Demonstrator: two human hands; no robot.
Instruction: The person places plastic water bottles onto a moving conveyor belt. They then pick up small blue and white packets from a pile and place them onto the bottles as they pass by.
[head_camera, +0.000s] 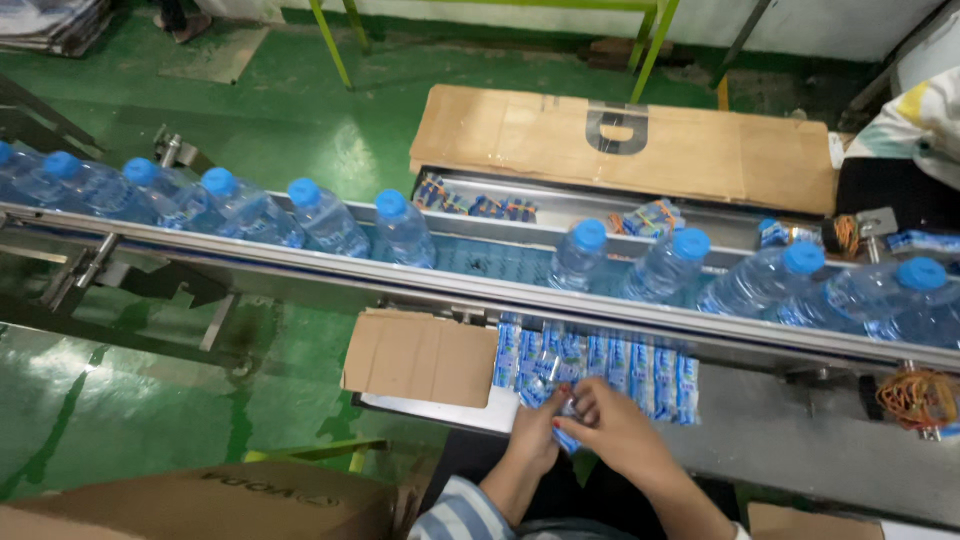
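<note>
Low in the centre of the frame, my left hand (540, 425) and right hand (615, 425) meet over one blue-and-white label sleeve (565, 408). Both sets of fingers are pinched together on it; the sleeve is held just off the front edge of the steel shelf (800, 430).

Directly above my hands, a row of matching label sleeves (610, 365) lies flat on that shelf, overlapping side by side. A brown cardboard piece (420, 357) sits just left of the row.

Across the middle of the frame, the conveyor (300, 265) carries clear water bottles with blue caps (400, 228), upright, running from upper left to right edge.

Beyond the belt, a flattened cardboard sheet (620, 140) lies on a tray holding further label bundles (478, 205). Orange rubber bands (915, 395) hang at right. Green floor (120, 400) shows at lower left.
</note>
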